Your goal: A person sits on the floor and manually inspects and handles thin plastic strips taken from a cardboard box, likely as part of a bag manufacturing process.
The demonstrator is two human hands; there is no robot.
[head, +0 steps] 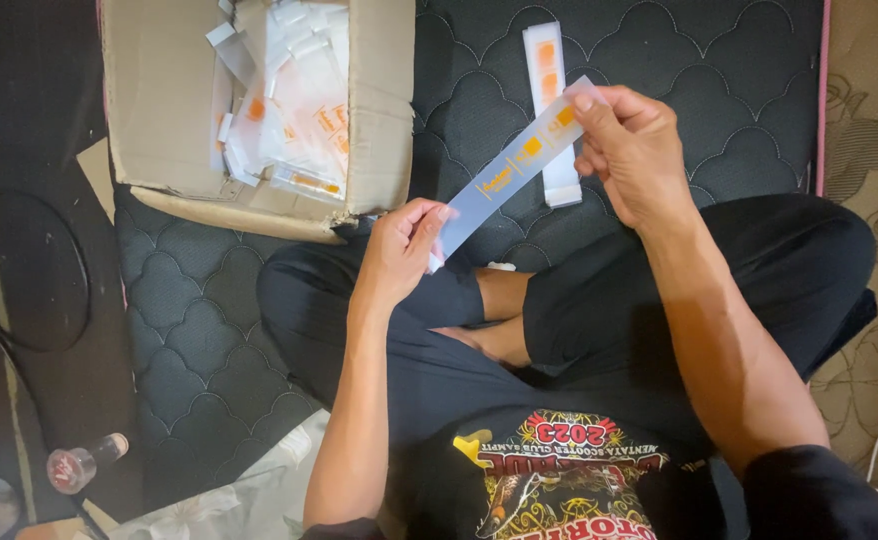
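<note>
Dark quilted mattress (719, 90), scalloped stitching, pink piping at its right edge. Beige patterned carpet (874, 130) beyond that edge. Dark floor (29, 120) off the left edge, black cable (77, 255) looped on it. Dim, warm light.

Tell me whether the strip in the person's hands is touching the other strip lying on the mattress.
Cannot tell. In the head view the held strip crosses over the lying strip, hiding any contact or gap. Both the left hand and right hand grip it.
</note>
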